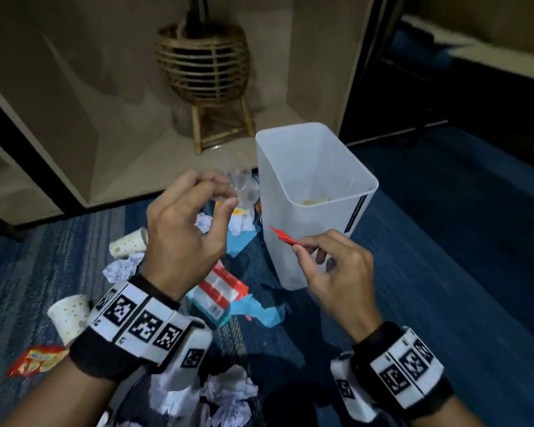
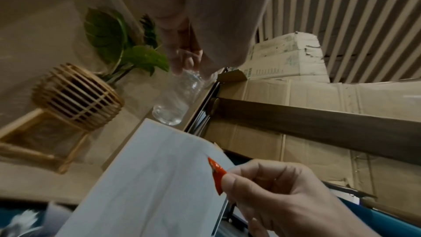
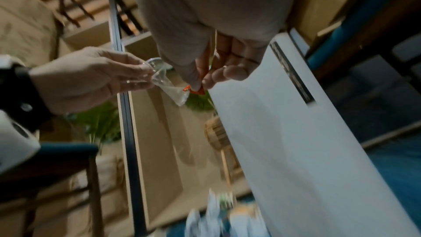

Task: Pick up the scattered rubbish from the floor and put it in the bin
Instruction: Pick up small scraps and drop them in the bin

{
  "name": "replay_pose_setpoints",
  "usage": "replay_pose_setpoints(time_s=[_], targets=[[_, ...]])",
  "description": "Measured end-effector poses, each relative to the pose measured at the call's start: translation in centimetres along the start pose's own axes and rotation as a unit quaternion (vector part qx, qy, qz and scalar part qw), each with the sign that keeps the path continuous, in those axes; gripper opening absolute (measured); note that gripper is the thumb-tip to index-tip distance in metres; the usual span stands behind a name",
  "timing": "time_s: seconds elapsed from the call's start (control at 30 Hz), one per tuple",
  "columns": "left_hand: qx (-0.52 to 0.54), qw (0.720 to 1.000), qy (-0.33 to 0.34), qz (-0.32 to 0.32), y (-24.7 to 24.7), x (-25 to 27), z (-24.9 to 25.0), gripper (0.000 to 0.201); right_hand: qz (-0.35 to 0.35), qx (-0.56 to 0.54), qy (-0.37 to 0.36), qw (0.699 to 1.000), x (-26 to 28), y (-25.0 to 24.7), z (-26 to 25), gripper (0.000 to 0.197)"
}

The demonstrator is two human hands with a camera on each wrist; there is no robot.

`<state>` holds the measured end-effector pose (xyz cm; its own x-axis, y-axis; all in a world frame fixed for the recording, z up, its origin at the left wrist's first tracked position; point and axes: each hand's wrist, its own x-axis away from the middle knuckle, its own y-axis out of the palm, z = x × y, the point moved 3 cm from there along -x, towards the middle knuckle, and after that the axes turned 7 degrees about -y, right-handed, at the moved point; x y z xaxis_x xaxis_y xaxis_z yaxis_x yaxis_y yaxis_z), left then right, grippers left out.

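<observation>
A white plastic bin (image 1: pixel 318 223) stands on the blue carpet with something pale yellow lying inside. My left hand (image 1: pixel 228 194) is raised to the left of the bin's rim. It pinches a clear, crumpled plastic cup (image 1: pixel 242 183) by one end, and the cup (image 2: pixel 175 102) hangs below the fingers (image 2: pixel 182 57). My right hand (image 1: pixel 298 248) is in front of the bin's near wall. Between thumb and forefinger it pinches a small red wrapper (image 1: pixel 285 237). The wrapper (image 2: pixel 216 170) pokes up against the bin wall (image 2: pixel 154 177). In the right wrist view wrapper (image 3: pixel 196 91) and cup (image 3: pixel 169 87) are close together.
Litter lies left of the bin: two dotted paper cups (image 1: pixel 127 245) (image 1: pixel 68 315), crumpled paper (image 1: pixel 122 268) (image 1: pixel 228 392), a red and white box (image 1: pixel 219 291), blue paper (image 1: pixel 259 309) and a snack packet (image 1: pixel 37 360). A wicker plant stand (image 1: pixel 204 66) is behind.
</observation>
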<state>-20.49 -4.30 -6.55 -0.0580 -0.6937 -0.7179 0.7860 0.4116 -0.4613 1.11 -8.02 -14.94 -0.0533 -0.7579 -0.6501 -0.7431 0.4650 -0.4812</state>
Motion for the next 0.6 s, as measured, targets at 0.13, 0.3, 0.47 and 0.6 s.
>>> replay_pose_setpoints(time_s=[0.13,0.3,0.47,0.6], targets=[[0.027,0.999,0.029,0.022,1.1,-3.0,2.0,0.004,0.037,-0.010,-0.019,0.999,-3.4,-2.2,-1.8,0.006],[0.037,0.998,0.048,0.010,4.0,-5.9,2.8,0.002,0.099,0.031,-0.046,0.994,-7.9,-4.1,-2.3,0.005],[0.020,0.997,0.076,-0.022,6.5,-7.5,3.0,0.003,0.084,0.149,-0.027,0.985,-10.5,-4.2,-0.3,0.007],[0.012,0.997,0.065,-0.029,7.4,-7.5,2.7,0.005,-0.003,0.215,0.025,0.976,-11.1,-3.5,1.6,0.018]])
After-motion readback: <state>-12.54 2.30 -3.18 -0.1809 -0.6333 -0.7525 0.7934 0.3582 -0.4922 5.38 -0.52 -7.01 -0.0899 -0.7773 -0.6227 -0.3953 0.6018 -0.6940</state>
